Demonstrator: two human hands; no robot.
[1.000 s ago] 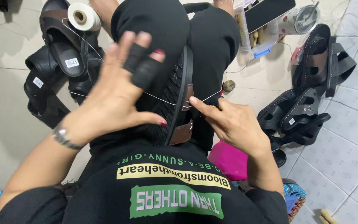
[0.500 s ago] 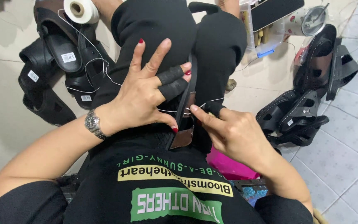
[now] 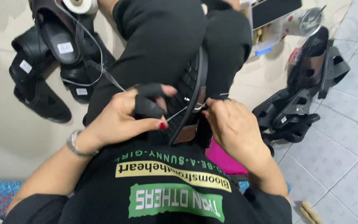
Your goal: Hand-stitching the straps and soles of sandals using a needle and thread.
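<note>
Head view is looking down on a seated person's lap; the sandal is standing on edge between the black-trousered knees, sole facing the left hand, near the middle of the frame; the left hand is lying at 9 o'clock of the sandal, two fingers wearing black fingertip guards, its grip closed, pinching a thin pale thread that is running taut toward the sandal's edge; a second stretch of thread is rising from this hand toward 11 o'clock, up to a white spool at the top edge; the right hand is sitting at 3 o'clock of the sandal, touching it, fingertips pressed together at the sandal's rim where the thread is meeting it; whether a needle is in that grip I cannot tell; a silver watch is circling the left wrist; a pile of black sandals is lying on the floor at 10 o'clock, well apart from the hands; more black sandals are heaped at 3 o'clock on the pale floor tiles; a pink object is showing just below the right hand, partly hidden.
</note>
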